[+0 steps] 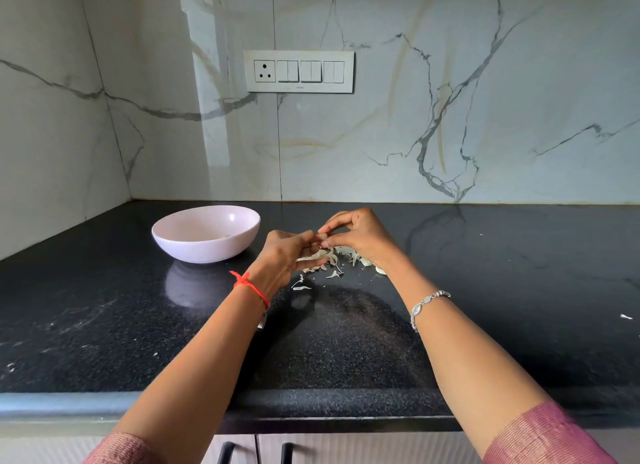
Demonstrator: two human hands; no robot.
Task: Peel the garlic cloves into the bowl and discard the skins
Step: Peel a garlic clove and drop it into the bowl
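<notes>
Head view showed both hands together above the countertop (104,308): left hand (287,256) and right hand (360,237) pinched one small garlic clove (322,237); its papery skin likely tears easily, best gripped at the tip.

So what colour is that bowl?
Pale pink bowl, best seen in the head view.

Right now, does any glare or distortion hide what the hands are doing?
Head view: glare streaks the wall, the bowl mirrors in the glossy counter, edges bend from the wide lens; left hand and right hand, pinching the garlic clove, look sharp.
</notes>
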